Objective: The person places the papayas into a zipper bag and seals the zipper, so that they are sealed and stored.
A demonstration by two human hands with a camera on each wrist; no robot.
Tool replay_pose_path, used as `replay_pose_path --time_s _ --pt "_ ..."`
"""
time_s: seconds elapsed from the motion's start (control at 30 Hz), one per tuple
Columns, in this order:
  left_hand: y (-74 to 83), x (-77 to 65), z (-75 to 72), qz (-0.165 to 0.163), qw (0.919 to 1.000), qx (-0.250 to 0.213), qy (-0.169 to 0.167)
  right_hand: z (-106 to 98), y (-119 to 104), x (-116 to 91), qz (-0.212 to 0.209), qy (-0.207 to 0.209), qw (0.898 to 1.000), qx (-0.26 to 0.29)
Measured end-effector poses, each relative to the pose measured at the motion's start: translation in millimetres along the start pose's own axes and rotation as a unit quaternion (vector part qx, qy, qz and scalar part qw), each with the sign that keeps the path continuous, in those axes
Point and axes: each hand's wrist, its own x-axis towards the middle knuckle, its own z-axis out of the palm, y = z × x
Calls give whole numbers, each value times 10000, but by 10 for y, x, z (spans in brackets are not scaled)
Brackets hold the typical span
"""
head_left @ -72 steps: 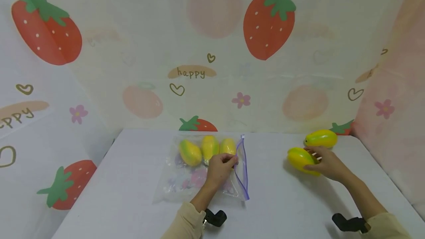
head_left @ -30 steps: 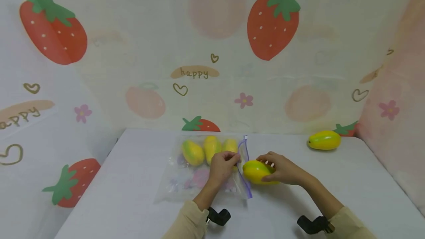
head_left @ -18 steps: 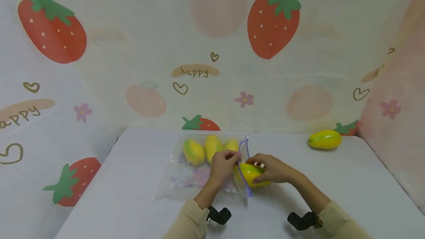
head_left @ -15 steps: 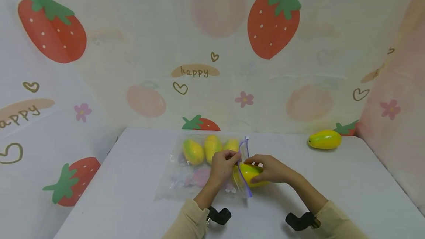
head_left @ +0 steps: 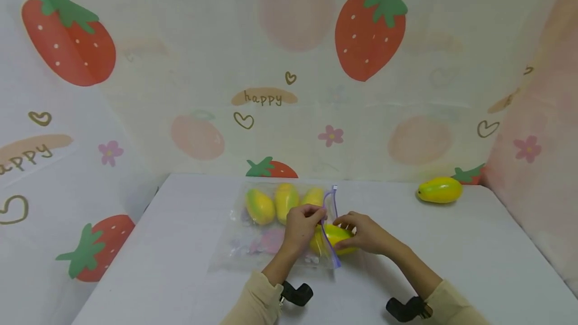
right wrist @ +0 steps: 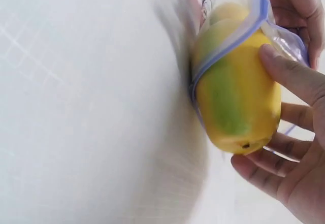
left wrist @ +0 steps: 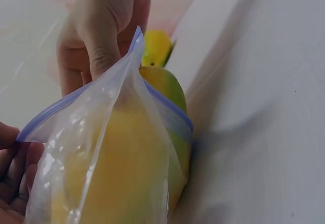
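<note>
A clear zip bag point(head_left: 230, 250) with a purple zip edge lies on the table, and 3 yellow-green mangoes point(head_left: 260, 206) show through its far side. My left hand point(head_left: 300, 227) pinches the upper edge of the bag's mouth, lifting it apart from the lower edge. Another mango point(right wrist: 236, 92) is partly inside that mouth, its rear end still outside. My right hand point(head_left: 368, 233) holds this mango by its rear part, thumb on one side and fingers round the other, as the right wrist view shows. In the left wrist view the plastic covers much of the mango's front.
One more yellow-green mango point(head_left: 439, 190) lies at the back right of the white table point(head_left: 149, 265). A patterned cloth backdrop point(head_left: 217, 54) rises behind and at both sides. Black wrist camera mounts point(head_left: 297, 294) stick out by the sleeves.
My right hand has carried a mango left from the back right and pushed it into the bag's mouth. My left hand has kept its pinch on the bag's edge.
</note>
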Motion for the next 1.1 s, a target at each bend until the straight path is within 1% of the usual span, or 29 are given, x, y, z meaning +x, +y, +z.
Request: replay_pose_path --time_s 0.1,0.2,0.37,0.47,0.63,0.77,0.87,0.97,1.1 --pt "-3 -7 -5 -18 10000 -12 11 39 38 0 -126 -52 9991 396" --pt "-3 -14 -4 -67 9999 -79 33 83 61 2 -226 -10 9958 888" --pt "-19 -7 0 -67 9999 -120 62 189 62 17 -257 79 9845 1732" --pt "-23 -1 -3 20 9999 -70 98 265 37 28 -221 137 9792 2013" --pt "-11 7 -13 93 9998 -19 182 362 14 35 -271 262 9747 2204" --pt "-6 13 -18 64 9998 1 174 375 14 32 -219 307 9756 2161" --pt "-7 14 -22 56 9999 37 142 338 22 19 -148 298 9779 2062" --pt "-8 13 -26 49 9999 88 101 278 41 2 -144 291 9776 2077" --pt "-16 16 -27 1 9998 195 54 179 81 -25 -26 411 9774 2076"
